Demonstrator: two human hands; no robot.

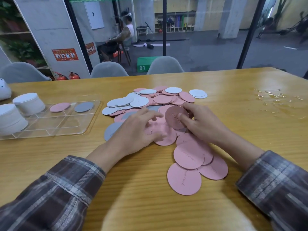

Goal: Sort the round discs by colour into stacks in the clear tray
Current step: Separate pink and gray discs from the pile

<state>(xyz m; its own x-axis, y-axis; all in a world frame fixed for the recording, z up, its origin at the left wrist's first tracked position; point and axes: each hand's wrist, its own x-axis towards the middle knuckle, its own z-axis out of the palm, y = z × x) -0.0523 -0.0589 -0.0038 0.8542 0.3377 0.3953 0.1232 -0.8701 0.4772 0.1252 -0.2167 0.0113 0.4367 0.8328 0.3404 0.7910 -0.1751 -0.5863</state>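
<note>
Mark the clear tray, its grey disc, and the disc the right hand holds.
clear tray (64,126), head view, bare floor.
grey disc (83,107), head view, its centre.
held pink disc (172,114), head view, upper face.

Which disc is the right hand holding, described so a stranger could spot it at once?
Start at the pile of discs in the middle of the wooden table. On its near side, the right hand pinches one pink disc. Unlike the flat discs around it, it is tilted up, with the thumb across its face.
</note>
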